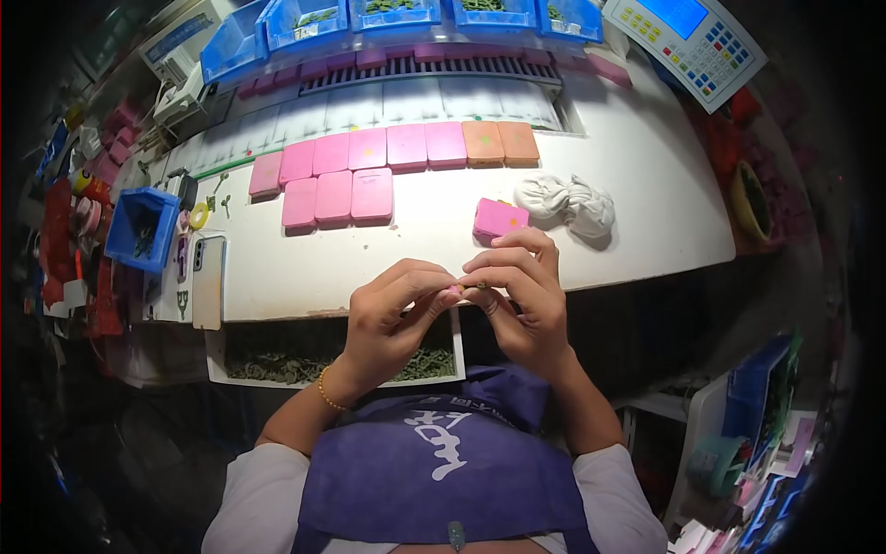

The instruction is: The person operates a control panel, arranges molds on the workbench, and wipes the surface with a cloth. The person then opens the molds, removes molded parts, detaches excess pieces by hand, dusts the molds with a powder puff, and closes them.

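Note:
Just over the table's front edge, my left hand [392, 305] and my right hand [528, 300] meet at the fingertips. The left thumb and forefinger are pinched at a tiny pink spot [455, 290]. My right thumb and forefinger pinch close beside it, near a small dark greenish bit [481, 285]; the other right fingers are raised and loosely curled. What the fingers hold is too small to name. Beyond my right hand lies a pink block [500, 218] with a yellow-green edge, close to a crumpled white cloth [577, 205].
Pink blocks [406, 147] and two orange blocks [499, 142] stand in rows on the white table [646, 212]. At left are a phone [209, 282] and a blue bin [140, 226]. An open drawer [459, 346] holds dark green pieces below my hands. Blue trays [397, 18] line the back.

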{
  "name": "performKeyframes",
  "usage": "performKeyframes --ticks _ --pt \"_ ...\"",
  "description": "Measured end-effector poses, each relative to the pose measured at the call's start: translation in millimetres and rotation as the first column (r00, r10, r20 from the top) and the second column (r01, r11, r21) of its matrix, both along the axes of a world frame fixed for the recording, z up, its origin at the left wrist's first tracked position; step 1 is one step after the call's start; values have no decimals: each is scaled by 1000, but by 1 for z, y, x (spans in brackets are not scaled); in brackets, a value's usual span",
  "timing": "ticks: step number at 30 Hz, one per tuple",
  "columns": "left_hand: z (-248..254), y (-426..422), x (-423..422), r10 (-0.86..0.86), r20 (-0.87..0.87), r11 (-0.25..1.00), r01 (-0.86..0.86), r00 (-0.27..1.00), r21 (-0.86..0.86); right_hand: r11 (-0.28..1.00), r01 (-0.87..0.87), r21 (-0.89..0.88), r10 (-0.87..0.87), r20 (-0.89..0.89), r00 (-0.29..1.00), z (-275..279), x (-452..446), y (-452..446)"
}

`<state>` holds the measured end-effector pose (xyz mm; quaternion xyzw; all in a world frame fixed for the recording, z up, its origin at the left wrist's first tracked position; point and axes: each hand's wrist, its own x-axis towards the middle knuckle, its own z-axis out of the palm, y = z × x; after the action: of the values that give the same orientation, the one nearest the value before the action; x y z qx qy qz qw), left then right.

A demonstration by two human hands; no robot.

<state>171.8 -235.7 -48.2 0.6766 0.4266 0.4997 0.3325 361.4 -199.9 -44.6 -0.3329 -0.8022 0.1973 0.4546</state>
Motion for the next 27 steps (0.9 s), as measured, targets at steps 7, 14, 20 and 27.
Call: performKeyframes --ticks 7,14,20,27 --pt "-5 -2 2 2 244 982 45 970 -183 999 20 -47 -21 -17 1000 2 -3 -3" --pt "-8 -1 -1 38 326 954 63 945 -294 984 11 -179 -35 -131 991 -4 -4 -4" --pt "-24 26 -18 200 -278 961 -243 939 -130 985 172 24 -169 -91 981 -18 -5 2" --pt "-7 17 -14 224 -263 962 -257 939 -96 834 214 508 -331 152 931 -27 3 7"
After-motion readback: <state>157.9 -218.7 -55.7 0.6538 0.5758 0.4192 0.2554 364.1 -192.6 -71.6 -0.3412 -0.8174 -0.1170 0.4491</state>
